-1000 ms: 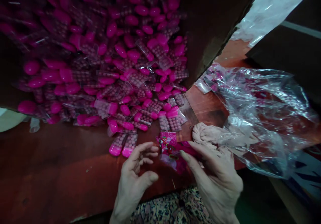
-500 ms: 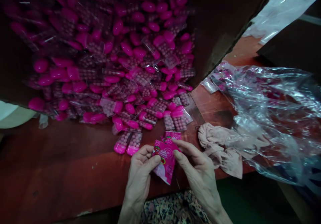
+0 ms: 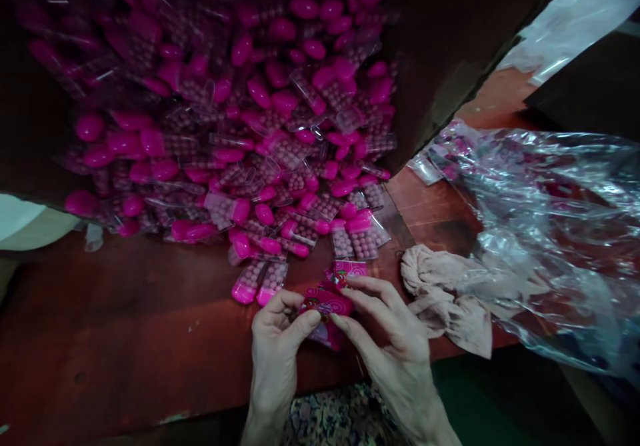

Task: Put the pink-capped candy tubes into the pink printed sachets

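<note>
A small pink printed label [image 3: 327, 304] with swirls and a red cartoon figure is between my two hands above the table's front part. My left hand [image 3: 277, 343] pinches its left side between thumb and fingers. At its right side, my right hand [image 3: 393, 333] has the thumb on the near face and fingertips at the far edge. The label is tilted and looks bent. Just beyond it lies another pink printed piece [image 3: 353, 269]. Two clear tubes of small balls with pink caps [image 3: 259, 285] lie just beyond my left hand.
A large dark box [image 3: 440, 66] lies on its side, with many pink-capped tubes [image 3: 285, 153] spilling onto the red table [image 3: 125, 319]. To the right are a crumpled beige cloth [image 3: 445, 286] and a clear plastic bag [image 3: 565, 233]. A pale rounded object [image 3: 35, 223] stands at left.
The label has tipped from facing me to a flatter, bent position. My right thumb has slid left and lower across it. The view has shifted slightly.
</note>
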### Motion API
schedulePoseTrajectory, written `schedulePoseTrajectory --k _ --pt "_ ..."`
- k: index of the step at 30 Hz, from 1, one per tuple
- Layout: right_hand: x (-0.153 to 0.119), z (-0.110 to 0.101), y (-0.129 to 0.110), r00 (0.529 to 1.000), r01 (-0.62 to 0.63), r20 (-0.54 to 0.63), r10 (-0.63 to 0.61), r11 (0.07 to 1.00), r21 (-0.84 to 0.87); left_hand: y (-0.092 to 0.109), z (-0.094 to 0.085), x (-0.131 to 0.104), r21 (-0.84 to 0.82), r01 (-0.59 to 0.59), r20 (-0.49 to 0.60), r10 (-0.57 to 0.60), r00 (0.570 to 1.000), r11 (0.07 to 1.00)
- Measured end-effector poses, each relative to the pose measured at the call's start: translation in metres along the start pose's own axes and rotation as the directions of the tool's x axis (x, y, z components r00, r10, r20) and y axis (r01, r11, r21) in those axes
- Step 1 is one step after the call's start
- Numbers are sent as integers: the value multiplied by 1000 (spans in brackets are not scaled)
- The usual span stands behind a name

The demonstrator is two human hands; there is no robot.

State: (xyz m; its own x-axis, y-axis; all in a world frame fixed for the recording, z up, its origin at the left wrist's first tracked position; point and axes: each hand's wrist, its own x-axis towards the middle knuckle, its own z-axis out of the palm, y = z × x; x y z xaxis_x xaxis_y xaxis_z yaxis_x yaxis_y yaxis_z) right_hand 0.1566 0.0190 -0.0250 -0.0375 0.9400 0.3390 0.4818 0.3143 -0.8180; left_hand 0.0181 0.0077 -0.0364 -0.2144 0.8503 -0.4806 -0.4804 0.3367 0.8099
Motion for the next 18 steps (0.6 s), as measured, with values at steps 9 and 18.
schedulePoseTrajectory --k 9,18 --pt "-4 4 0 990 122 -55 -127 989 -89 -2 -1 2 33 -15 32 14 999 999" --pt "0 2 5 988 -140 77 131 983 115 -3 -2 3 36 -16 29 15 999 999"
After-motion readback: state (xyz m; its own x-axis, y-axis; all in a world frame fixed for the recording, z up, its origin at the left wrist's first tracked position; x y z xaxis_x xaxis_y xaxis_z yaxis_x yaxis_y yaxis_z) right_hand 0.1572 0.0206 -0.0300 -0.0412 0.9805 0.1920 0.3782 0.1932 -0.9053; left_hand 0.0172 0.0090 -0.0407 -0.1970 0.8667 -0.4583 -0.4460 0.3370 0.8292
